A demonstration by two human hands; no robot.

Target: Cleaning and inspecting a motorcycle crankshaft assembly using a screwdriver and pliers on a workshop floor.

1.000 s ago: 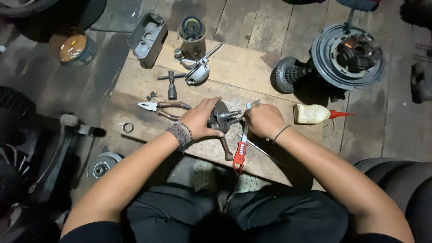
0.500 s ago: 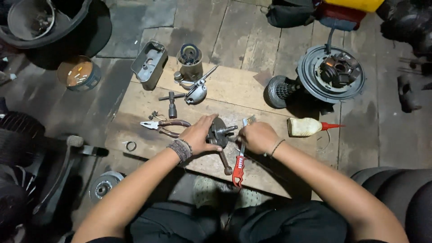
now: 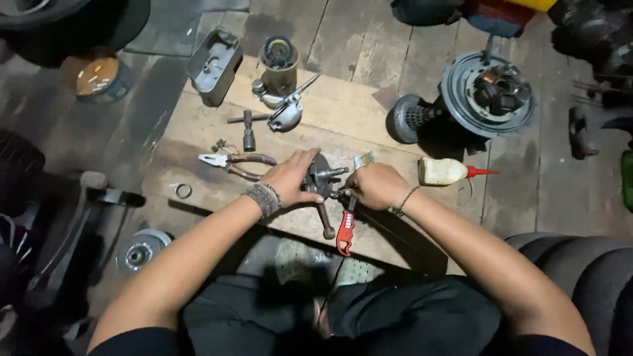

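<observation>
My left hand (image 3: 290,177) grips a dark round metal part with a short shaft (image 3: 323,177), standing on a wooden board (image 3: 198,125). My right hand (image 3: 373,186) is closed around a red-handled tool (image 3: 345,231) whose head meets the part; a small brush (image 3: 363,160) sticks out above the fist. A dark-handled tool (image 3: 326,223) lies just below the part. Red-handled pliers (image 3: 236,163) rest to the left of my left hand.
On the board lie a T-shaped wrench (image 3: 247,125), a metal housing (image 3: 212,64), a cylindrical part (image 3: 278,60) and an oil bottle with a red nozzle (image 3: 448,172). A round hub assembly (image 3: 484,95) sits at right, a tin can (image 3: 97,78) at left, tyres (image 3: 580,277) at lower right.
The view has shifted slightly; both hands stay on the metal part with only small adjustments of the right hand.
</observation>
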